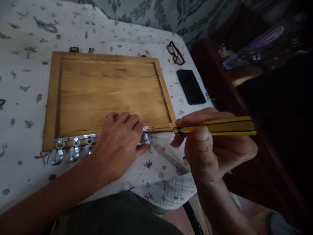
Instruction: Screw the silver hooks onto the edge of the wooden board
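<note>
Working over a printed cloth [26, 98], we note patterned fabric [149, 14] at the far side. Far right: glasses [175, 54]; nearer to us, a dark phone [191, 86], well apart from the glasses. Beyond the cloth, on the right, dark woodwork [234, 94]; the area behind it is too dim to read. Small dark fittings [74, 49] sit just beside the panel's far edge.

The framed wooden panel [112, 88] lies flat, beyond our left hand [121, 143] and left of our right hand [207, 153]. Metal hooks [76, 148] line its near edge, bends toward us; our left hand and forearm block the middle of the row.

Hands apart. Left lies over the near edge, fingers bent, thumb beside the rightmost hook [146, 138]; whether it grips that hook, we cannot tell. Right is closed around a yellow tool [227, 126], which lies roughly level, its narrow end reaching the panel's near right corner.
</note>
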### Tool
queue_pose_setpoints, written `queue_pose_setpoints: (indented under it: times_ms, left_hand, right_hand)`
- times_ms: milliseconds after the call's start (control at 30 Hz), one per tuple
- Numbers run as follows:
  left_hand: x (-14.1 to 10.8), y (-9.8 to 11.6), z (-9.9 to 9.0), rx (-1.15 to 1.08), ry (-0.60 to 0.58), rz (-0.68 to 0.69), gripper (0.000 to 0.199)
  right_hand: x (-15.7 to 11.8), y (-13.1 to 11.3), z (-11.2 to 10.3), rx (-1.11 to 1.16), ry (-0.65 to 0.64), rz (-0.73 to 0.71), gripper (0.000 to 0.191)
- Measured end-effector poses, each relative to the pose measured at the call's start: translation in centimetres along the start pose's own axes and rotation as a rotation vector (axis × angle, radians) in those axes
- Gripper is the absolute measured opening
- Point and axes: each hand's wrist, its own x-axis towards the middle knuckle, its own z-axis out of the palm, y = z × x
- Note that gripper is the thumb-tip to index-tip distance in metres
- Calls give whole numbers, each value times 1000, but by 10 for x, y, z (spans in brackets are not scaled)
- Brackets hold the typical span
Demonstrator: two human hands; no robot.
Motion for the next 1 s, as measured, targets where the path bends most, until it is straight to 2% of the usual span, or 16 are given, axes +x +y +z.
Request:
queue_pose_setpoints:
  times_ms: [267, 567, 833, 900, 1000]
  left_hand:
    - [0, 0, -2, -6, -14, 6, 25]
    - [0, -1, 1, 30, 19, 9, 29]
    - [0, -1, 1, 29, 14, 15, 26]
    - [0, -1, 2, 25, 12, 15, 26]
    - [0, -1, 1, 21, 19, 14, 26]
  right_hand:
    - [-1, 1, -7, -18, -76, 40, 9]
    - [-1, 4, -6, -54, -103, 7, 7]
    - [18, -10, -17, -150, -384, -23, 14]
    - [21, -10, -19, -140, -397, -13, 15]
    - [19, -6, -19, -119, -386, 87, 14]
